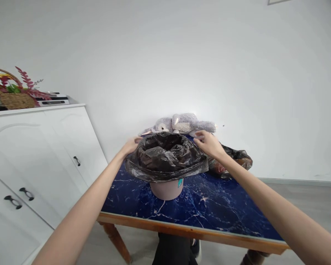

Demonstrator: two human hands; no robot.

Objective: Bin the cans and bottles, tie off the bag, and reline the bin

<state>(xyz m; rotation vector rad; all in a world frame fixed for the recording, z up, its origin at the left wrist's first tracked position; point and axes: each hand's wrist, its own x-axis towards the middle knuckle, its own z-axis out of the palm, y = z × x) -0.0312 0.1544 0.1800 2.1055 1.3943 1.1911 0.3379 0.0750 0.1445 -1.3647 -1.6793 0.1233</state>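
Note:
A pinkish trash can (167, 190) stands upright on the table, lined with a black plastic garbage bag (165, 158). The bag's edge is folded outward over the rim and hangs down around the can's upper part. At the far left of the rim is my left hand (131, 145), fingers stretched out beside the bag; their tips are partly hidden. On the other side, my right hand (209, 144) is at the far right of the rim, its thumb and fingers apart, with nothing visible between them. Whether either hand touches the plastic is hard to see.
A grey plush toy (186, 123) lies behind the can against the wall. To the right, a dark plastic bag (241, 156) with things inside sits on the blue marbled table (209, 206). A white cabinet (57, 147) with a flower basket (16, 100) on top stands at left.

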